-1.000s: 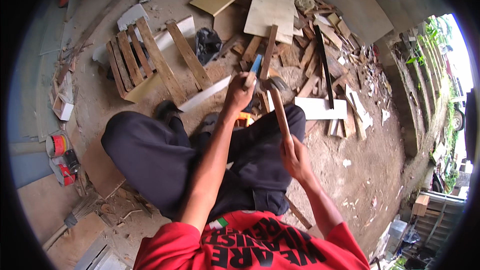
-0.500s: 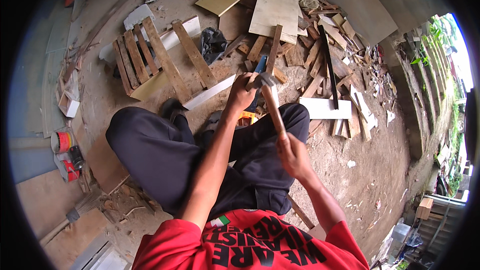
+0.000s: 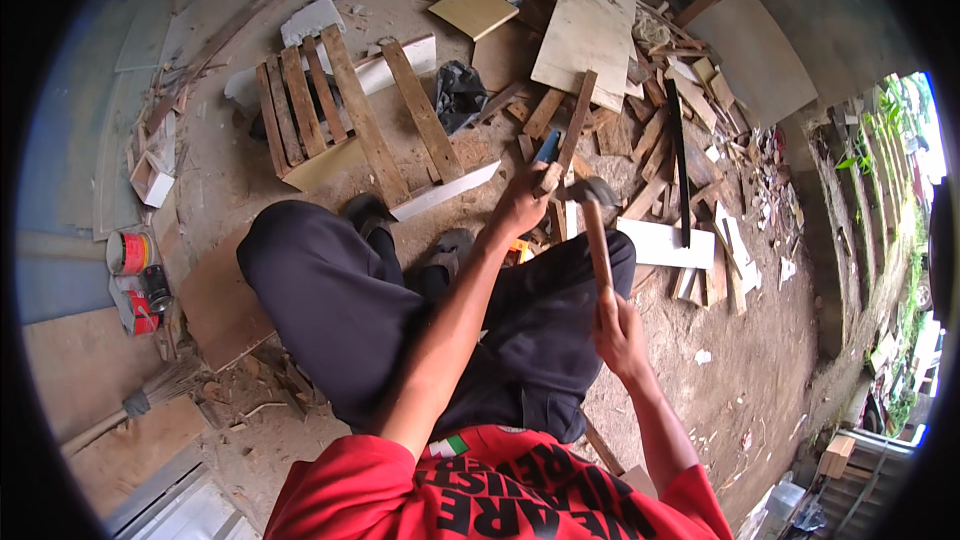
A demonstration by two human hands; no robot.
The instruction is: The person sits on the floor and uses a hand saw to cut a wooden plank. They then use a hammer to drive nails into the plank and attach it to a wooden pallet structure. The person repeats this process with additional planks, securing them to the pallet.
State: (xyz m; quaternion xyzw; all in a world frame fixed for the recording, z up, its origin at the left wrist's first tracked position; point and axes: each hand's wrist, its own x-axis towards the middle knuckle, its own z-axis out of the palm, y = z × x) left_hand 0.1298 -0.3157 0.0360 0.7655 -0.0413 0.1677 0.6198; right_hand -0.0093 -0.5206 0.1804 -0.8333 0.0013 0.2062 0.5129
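Observation:
My right hand is closed around the wooden handle of a hammer, above my right knee. The dark metal hammer head is just right of my left hand. Between the fingers of that left hand is a small, light piece of wood; its lower part is hidden by the hand. Whether the hammer head touches the wood I cannot tell. Behind my left hand shows the blue blade of a saw, with its orange handle partly covered by my arm and leg.
A slatted wooden frame lies ahead on the left, beside a black plastic bag. Scrap wood is heaped ahead right, with a white board and a large pale panel. Red cans stand far left.
The whole view has shifted, so the surroundings sit lower and farther right. The hammer head has moved a little rightward, away from the wood in my left hand. Both hands keep their grip.

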